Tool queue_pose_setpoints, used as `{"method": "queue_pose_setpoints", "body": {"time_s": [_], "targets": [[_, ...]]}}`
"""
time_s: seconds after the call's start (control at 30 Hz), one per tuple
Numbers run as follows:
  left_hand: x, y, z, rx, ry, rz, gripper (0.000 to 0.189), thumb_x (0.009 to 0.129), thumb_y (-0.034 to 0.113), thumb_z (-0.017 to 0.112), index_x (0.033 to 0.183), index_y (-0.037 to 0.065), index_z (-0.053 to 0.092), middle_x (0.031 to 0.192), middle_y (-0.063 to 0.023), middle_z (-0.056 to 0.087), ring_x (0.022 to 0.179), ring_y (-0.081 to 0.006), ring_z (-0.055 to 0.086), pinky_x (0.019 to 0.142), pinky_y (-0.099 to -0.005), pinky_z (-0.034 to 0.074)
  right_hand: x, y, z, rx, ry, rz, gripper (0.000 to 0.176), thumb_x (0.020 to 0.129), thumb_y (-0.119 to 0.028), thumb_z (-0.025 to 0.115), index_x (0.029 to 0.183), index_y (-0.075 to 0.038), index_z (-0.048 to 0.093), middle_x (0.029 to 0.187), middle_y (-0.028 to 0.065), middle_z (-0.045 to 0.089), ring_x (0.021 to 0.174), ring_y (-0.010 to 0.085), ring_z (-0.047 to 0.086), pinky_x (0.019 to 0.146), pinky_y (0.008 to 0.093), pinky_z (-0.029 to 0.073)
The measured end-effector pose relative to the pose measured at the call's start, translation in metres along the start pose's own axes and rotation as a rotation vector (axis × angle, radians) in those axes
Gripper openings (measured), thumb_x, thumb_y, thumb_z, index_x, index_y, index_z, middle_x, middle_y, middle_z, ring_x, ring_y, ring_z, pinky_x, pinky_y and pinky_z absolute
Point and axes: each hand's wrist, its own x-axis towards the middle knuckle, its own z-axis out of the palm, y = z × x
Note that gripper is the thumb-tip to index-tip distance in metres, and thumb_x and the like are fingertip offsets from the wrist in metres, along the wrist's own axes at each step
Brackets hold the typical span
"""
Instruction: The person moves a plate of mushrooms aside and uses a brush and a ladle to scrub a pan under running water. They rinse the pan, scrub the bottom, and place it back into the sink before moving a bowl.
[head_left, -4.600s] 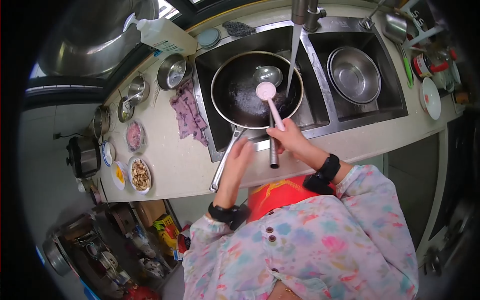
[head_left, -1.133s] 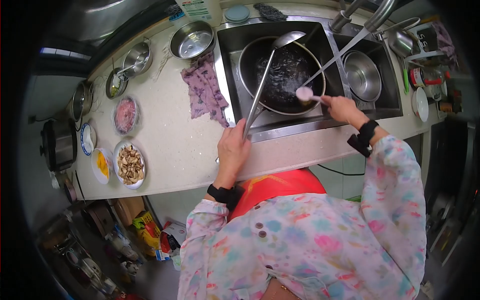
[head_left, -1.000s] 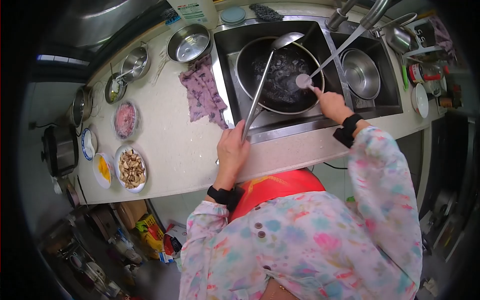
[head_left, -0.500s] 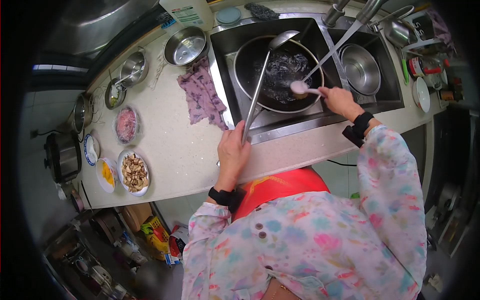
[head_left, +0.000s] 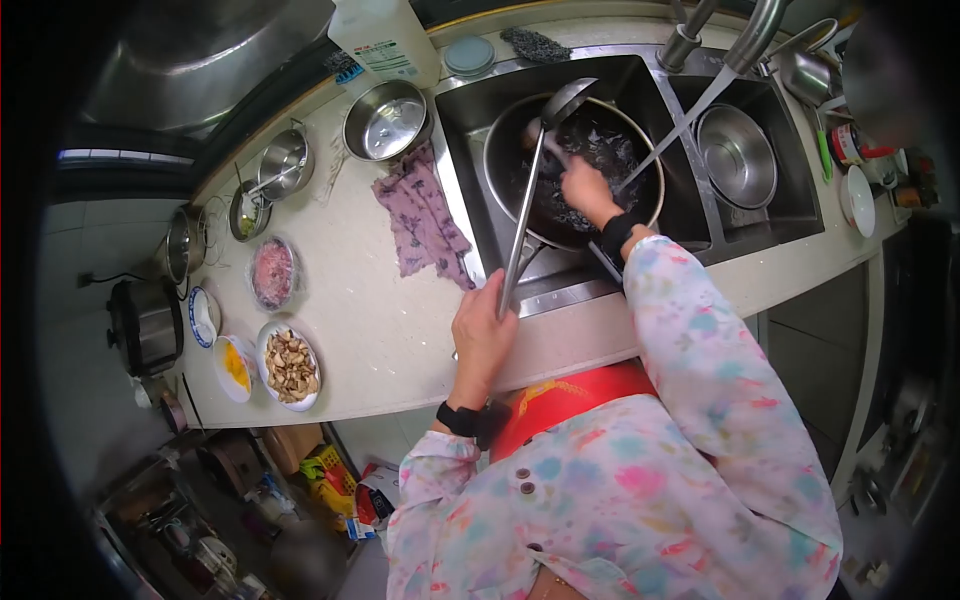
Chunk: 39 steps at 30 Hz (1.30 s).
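Observation:
My left hand point(head_left: 486, 330) is closed around the lower handle of a long metal ladle point(head_left: 526, 200), whose bowl lies over the far rim of a dark wok. Inside the wok point(head_left: 655, 190), which sits in the left sink basin, there is moving water. My right hand point(head_left: 588, 188) reaches over the wok, closed on the handle of a pale brush point(head_left: 540, 135). The brush head is at the wok's far left inner side, partly hidden behind the ladle. Water runs from the faucet point(head_left: 752, 45) into the wok.
A steel bowl point(head_left: 737, 158) sits in the right basin. Left of the sink are a purple cloth point(head_left: 424, 222), a metal bowl point(head_left: 386, 122), a plate of sliced mushrooms point(head_left: 291, 366), wrapped meat point(head_left: 273, 273) and a white jug point(head_left: 385, 45). A white bowl point(head_left: 857, 200) stands at the right.
My right hand has moved left over the wok, taking the brush from the near right side to the far left side. The whole view has shifted slightly.

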Motion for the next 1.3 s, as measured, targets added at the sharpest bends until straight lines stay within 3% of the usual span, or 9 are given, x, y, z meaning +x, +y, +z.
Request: {"method": "queue_pose_setpoints", "body": {"time_s": [0.07,0.23,0.37,0.67,0.8,1.0,1.17,1.27,1.3], "targets": [[0.000,0.004,-0.002,-0.012,-0.006,-0.019,0.046,0.067,0.004,0.058,0.113,0.008,0.058,0.081,-0.0146,0.058,0.074,-0.0311,0.057,0.067,-0.0381,0.047,0.016,-0.006,-0.003,0.207,0.116,0.252,0.032,0.084,-0.018,0.046,0.111,-0.002,0.051,0.110,0.0266,0.056,0.104,0.0413,0.054,0.089,0.0460,0.042],[0.003,0.004,-0.002,-0.008,-0.008,-0.018,0.045,0.067,0.005,0.059,0.112,0.008,0.058,0.080,-0.0139,0.059,0.073,-0.0303,0.057,0.067,-0.0382,0.046,0.007,-0.021,-0.001,0.017,0.041,0.103,0.040,0.082,-0.013,0.043,0.119,0.000,0.039,0.101,0.0298,0.058,0.098,0.0438,0.056,0.086,0.0492,0.043],[0.002,0.000,0.000,-0.004,0.007,0.008,0.047,0.066,0.005,0.059,0.113,0.007,0.057,0.079,-0.0134,0.058,0.072,-0.0284,0.058,0.066,-0.0357,0.047,-0.022,-0.015,-0.004,-0.060,-0.193,-0.219,0.035,0.080,-0.013,0.045,0.112,-0.001,0.049,0.097,0.0310,0.058,0.094,0.0459,0.056,0.085,0.0498,0.043],[0.002,0.003,-0.002,0.016,0.005,0.020,0.048,0.065,0.003,0.058,0.113,0.007,0.058,0.081,-0.0131,0.058,0.073,-0.0280,0.059,0.066,-0.0347,0.048,0.014,-0.021,-0.014,0.040,-0.047,0.042,0.035,0.079,-0.013,0.046,0.112,-0.002,0.054,0.106,0.0266,0.058,0.103,0.0403,0.055,0.088,0.0460,0.043],[0.003,0.005,-0.001,0.004,-0.003,0.015,0.048,0.065,0.003,0.058,0.113,0.007,0.058,0.081,-0.0133,0.058,0.074,-0.0280,0.059,0.066,-0.0346,0.048,-0.032,-0.019,0.001,0.040,-0.186,-0.184,0.033,0.081,-0.017,0.053,0.111,-0.002,0.053,0.100,0.0270,0.059,0.098,0.0420,0.055,0.084,0.0472,0.044],[0.002,0.006,-0.002,0.003,0.013,0.028,0.049,0.065,0.003,0.059,0.114,0.007,0.057,0.081,-0.0129,0.058,0.073,-0.0276,0.059,0.066,-0.0348,0.048,0.021,-0.024,0.009,0.313,0.080,0.132,0.032,0.083,-0.019,0.053,0.110,-0.001,0.053,0.103,0.0264,0.058,0.097,0.0431,0.055,0.085,0.0456,0.044],[-0.001,0.003,0.001,0.025,0.007,0.044,0.050,0.065,0.003,0.059,0.114,0.008,0.057,0.079,-0.0124,0.057,0.072,-0.0274,0.058,0.065,-0.0353,0.047,-0.028,-0.016,0.008,0.106,-0.177,-0.252,0.034,0.082,-0.013,0.048,0.115,-0.003,0.046,0.092,0.0307,0.058,0.092,0.0470,0.054,0.081,0.0508,0.043],[0.001,0.003,0.001,0.018,0.006,0.053,0.050,0.065,0.003,0.060,0.115,0.008,0.057,0.077,-0.0123,0.056,0.070,-0.0275,0.057,0.064,-0.0357,0.046,-0.074,0.007,-0.051,-0.223,-0.451,-0.376,0.048,0.083,-0.014,0.046,0.129,-0.012,0.035,0.087,0.0255,0.061,0.083,0.0440,0.058,0.074,0.0500,0.045],[0.001,0.002,0.001,0.017,0.012,0.061,0.050,0.064,0.003,0.060,0.115,0.008,0.057,0.077,-0.0123,0.056,0.070,-0.0275,0.057,0.063,-0.0358,0.046,-0.078,0.027,-0.060,-0.331,-0.406,-0.432,0.046,0.084,-0.017,0.047,0.129,-0.014,0.037,0.084,0.0230,0.062,0.080,0.0402,0.061,0.069,0.0485,0.047]]}}
